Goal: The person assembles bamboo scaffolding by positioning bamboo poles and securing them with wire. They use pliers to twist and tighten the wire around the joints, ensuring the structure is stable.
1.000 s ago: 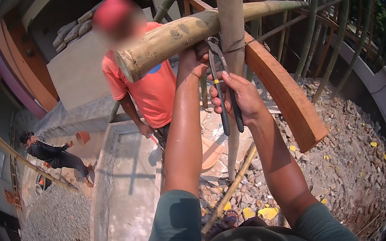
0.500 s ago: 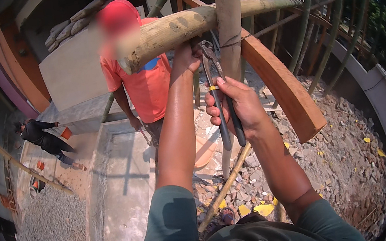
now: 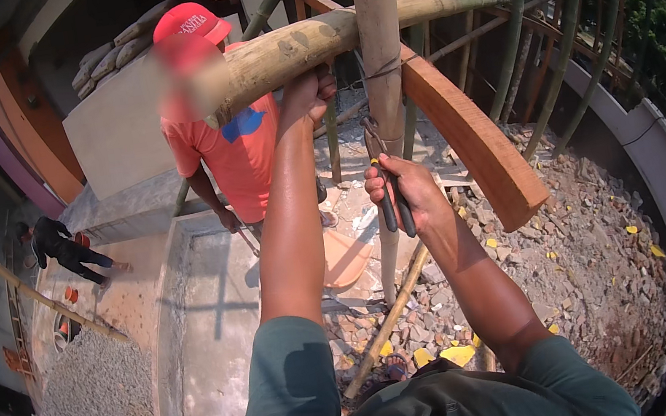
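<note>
My right hand (image 3: 417, 189) is closed round the dark handles of steel pincers (image 3: 373, 144), whose head points up in front of an upright bamboo post (image 3: 378, 23). The jaws stand apart from my left hand. Higher up, my left hand (image 3: 309, 95) is a closed fist just under a thick horizontal bamboo pole (image 3: 290, 52); whatever its fingers hold is hidden. Thin dark wire (image 3: 383, 70) wraps the post below the crossing. A reddish squared timber (image 3: 472, 137) slants down behind the post on the right.
Close on the left stands a person in a red cap and orange shirt (image 3: 255, 168). Another in black (image 3: 66, 250) is farther off. Below lie a concrete basin (image 3: 215, 335), gravel (image 3: 98, 411) and broken rubble (image 3: 564, 278). Bamboo poles (image 3: 527, 44) rise at the right.
My right hand has lowered the pincers away from my left hand and the pole. My left hand stays under the pole, its fist now showing more. The distant person in black has shifted left.
</note>
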Tool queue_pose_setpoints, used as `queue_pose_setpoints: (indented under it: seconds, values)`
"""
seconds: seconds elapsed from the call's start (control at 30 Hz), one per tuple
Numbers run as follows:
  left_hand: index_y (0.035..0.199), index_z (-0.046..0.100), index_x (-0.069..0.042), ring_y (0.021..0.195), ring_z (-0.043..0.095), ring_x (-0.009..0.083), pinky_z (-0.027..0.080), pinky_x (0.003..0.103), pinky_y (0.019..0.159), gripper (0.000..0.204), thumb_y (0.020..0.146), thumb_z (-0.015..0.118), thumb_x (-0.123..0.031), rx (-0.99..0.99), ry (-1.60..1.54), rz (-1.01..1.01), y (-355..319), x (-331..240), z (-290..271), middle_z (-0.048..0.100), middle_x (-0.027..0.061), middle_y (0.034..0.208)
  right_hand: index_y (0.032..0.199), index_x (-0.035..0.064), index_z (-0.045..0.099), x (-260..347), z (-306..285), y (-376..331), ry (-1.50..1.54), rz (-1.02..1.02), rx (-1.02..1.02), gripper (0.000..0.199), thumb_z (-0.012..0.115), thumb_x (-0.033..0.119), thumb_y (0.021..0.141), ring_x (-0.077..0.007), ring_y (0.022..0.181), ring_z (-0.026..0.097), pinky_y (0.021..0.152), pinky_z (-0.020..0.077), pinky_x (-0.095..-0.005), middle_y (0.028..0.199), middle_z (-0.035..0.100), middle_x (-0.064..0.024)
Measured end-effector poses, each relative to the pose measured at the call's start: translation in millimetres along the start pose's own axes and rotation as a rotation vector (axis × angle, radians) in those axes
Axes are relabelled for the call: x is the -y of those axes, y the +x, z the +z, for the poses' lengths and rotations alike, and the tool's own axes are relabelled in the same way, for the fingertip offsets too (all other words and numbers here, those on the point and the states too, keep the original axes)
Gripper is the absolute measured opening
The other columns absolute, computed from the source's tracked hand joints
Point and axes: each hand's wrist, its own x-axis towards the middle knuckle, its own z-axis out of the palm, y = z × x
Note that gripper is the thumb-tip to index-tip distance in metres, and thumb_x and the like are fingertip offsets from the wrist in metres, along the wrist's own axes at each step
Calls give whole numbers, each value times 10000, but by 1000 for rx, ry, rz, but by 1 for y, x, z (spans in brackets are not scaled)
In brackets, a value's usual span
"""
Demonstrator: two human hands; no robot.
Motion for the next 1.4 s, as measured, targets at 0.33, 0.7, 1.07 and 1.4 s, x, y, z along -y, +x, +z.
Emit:
queue_pose_setpoints:
  seconds: [0.33, 0.7, 1.07, 1.4]
  values:
    - [789, 487, -170, 463, 216, 56, 206, 231, 438, 251, 1033, 447, -213, 11, -168, -61, -4, -2, -8, 241, -78, 590, 1182, 168, 376, 0, -31, -1, -670, -134, 89, 257, 375, -1, 989, -209, 1114, 628, 815, 579, -420, 1294, 573, -140]
    - [799, 489, -176, 479, 293, 66, 264, 225, 447, 229, 1025, 461, -201, -106, -76, -64, -3, -3, 7, 336, -60, 611, 1152, 48, 403, 20, 15, 26, -1145, -391, -29, 258, 392, -47, 913, -235, 998, 646, 816, 519, -395, 1143, 581, -159]
    - [762, 429, -174, 458, 241, 86, 233, 247, 439, 267, 1026, 469, -166, 0, -198, -107, 3, 0, -4, 283, -46, 589, 1122, 11, 405, 33, 30, 6, -1427, -495, -147, 214, 426, -15, 911, -387, 960, 667, 827, 497, -448, 1055, 609, -257]
    - [792, 468, -180, 478, 288, 77, 296, 225, 443, 253, 1035, 469, -250, 11, -208, -122, -1, -7, -4, 301, -59, 612, 1123, 1, 419, 33, 33, 7, -1555, -460, -247, 215, 441, 7, 910, -391, 1059, 626, 913, 475, -420, 1065, 615, -243]
